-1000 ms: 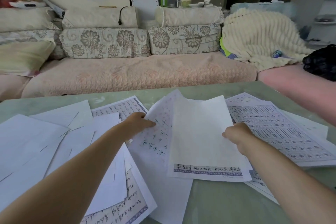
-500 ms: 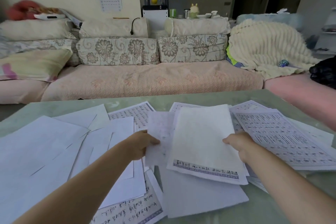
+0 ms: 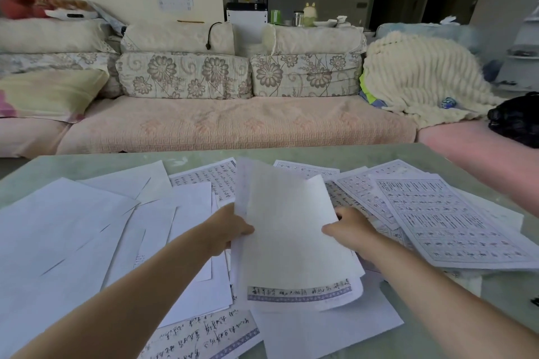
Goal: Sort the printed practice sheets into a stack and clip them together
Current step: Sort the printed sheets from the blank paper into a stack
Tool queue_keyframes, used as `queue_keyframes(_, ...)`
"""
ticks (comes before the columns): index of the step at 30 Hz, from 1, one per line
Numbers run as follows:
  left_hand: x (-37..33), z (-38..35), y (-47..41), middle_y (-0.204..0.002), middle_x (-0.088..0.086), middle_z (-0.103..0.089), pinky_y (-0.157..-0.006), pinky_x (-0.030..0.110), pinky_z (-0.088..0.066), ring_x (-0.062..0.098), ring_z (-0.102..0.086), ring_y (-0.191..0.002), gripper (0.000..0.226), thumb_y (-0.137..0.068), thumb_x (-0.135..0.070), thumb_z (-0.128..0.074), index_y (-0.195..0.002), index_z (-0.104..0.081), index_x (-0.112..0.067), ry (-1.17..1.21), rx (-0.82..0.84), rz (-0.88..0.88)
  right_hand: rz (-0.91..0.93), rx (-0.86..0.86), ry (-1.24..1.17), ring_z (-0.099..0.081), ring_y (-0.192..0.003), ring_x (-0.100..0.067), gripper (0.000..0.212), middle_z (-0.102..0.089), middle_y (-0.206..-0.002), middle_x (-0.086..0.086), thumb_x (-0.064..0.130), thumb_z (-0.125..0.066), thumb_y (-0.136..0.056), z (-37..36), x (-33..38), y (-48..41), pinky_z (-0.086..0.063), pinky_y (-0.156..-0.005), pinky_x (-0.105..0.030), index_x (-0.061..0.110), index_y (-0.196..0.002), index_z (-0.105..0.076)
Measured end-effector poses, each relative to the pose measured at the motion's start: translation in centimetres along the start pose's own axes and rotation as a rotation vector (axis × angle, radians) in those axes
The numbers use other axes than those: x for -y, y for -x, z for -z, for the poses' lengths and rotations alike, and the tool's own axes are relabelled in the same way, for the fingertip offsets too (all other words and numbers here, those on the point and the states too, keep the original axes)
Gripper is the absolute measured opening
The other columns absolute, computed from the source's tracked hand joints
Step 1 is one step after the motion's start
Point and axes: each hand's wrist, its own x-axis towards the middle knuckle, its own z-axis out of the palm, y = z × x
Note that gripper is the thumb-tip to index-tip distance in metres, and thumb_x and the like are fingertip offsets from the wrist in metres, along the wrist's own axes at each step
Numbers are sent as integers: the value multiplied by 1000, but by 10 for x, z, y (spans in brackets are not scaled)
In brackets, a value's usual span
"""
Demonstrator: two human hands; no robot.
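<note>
Both hands hold a small bundle of practice sheets (image 3: 291, 236), lifted and curled above the table's middle, blank backs up with a printed border strip at the near edge. My left hand (image 3: 230, 230) grips its left edge. Gripping the right edge is my right hand (image 3: 350, 230). Loose sheets lie scattered over the green table (image 3: 481, 309): blank-side-up sheets (image 3: 58, 230) at the left, printed grid sheets (image 3: 455, 224) at the right, a handwritten-style sheet (image 3: 204, 335) near the front. No clip is in view.
A long sofa (image 3: 233, 125) with floral cushions runs behind the table. A cream knitted blanket (image 3: 423, 79) and a black bag (image 3: 519, 119) lie at its right end. A small dark object (image 3: 535, 302) sits at the table's right edge.
My left hand has brought its sheet rightward against the sheet in my right hand, so the two now form one raised, curled bundle held between both hands. The camera tilted up slightly.
</note>
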Motion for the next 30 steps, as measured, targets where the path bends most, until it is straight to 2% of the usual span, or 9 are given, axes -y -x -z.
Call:
queue_keyframes(2, -3, 9, 2, -113, 13, -68, -89, 51, -56, 33, -67, -102, 41, -82, 2, -67, -119, -59, -13, 59, 0, -57, 16, -41, -38, -70, -84, -17, 17, -73, -90, 5, 22, -70, -75, 2, -1, 0, -58, -80, -38, 21, -91, -69)
queue_keyframes(6, -14, 19, 15, -116, 18, -68, -84, 49, -57, 36, -67, -103, 42, -89, 13, -55, -125, -55, -9, 265, 98, -216, 37, -30, -358, -69, -94, -14, 46, -71, -108, 4, 24, -78, -78, 14, 2, -3, -55, -79, -32, 23, -120, -60)
queue_keyframes(9, -29, 19, 30, -114, 16, -70, -73, 39, -60, 32, -70, -100, 45, -89, 16, -52, -126, -56, -10, 344, 133, -319, 108, 13, -487, -71, -92, -13, 29, -75, -106, 0, 13, -73, -86, 22, 14, 3, -54, -73, -25, 17, -113, -67)
queue_keyframes(12, -43, 15, 41, -109, 12, -72, -72, 36, -60, 31, -69, -100, 47, -88, 17, -52, -122, -58, -14, 386, 85, -379, 211, -30, -469, -71, -94, -14, 22, -75, -105, -1, 7, -70, -87, 28, 27, 11, -55, -80, -28, 20, -105, -70)
queue_keyframes(15, -62, 12, 54, -107, 5, -74, -74, 35, -60, 24, -71, -96, 37, -89, 6, -60, -117, -61, -19, 453, 8, -493, 300, -203, -459, -70, -87, -13, 19, -75, -98, 0, 9, -71, -85, 37, 46, 15, -53, -74, -27, 16, -103, -71)
queue_keyframes(17, -77, 9, 63, -109, 3, -73, -80, 36, -58, 21, -71, -98, 32, -89, -5, -66, -118, -61, -19, 439, -58, -595, 362, -329, -496, -68, -79, -15, 13, -75, -92, -4, 11, -72, -84, 44, 60, 17, -52, -67, -27, 12, -96, -71)
queue_keyframes(20, -90, 4, 73, -102, -6, -74, -76, 27, -58, 10, -71, -92, 29, -89, -13, -70, -115, -61, -22, 323, -225, -725, 451, -407, -510, -65, -74, -16, 14, -73, -87, -9, 17, -74, -83, 50, 76, 21, -51, -67, -30, 10, -93, -68)
queue_keyframes(25, -75, -5, 75, -99, -14, -71, -78, 31, -59, 2, -69, -88, 31, -87, -18, -72, -113, -59, -28, 128, -387, -778, 475, -349, -471, -68, -89, -10, 27, -72, -96, 5, 16, -76, -82, 42, 73, 31, -53, -78, -29, 17, -105, -63)
queue_keyframes(30, -69, -12, 72, -106, -11, -69, -83, 39, -58, 7, -67, -95, 36, -85, -24, -73, -117, -57, -30, 72, -385, -758, 372, -319, -514, -66, -90, -9, 31, -69, -98, 7, 13, -74, -83, 37, 65, 32, -50, -73, -27, 21, -107, -56)
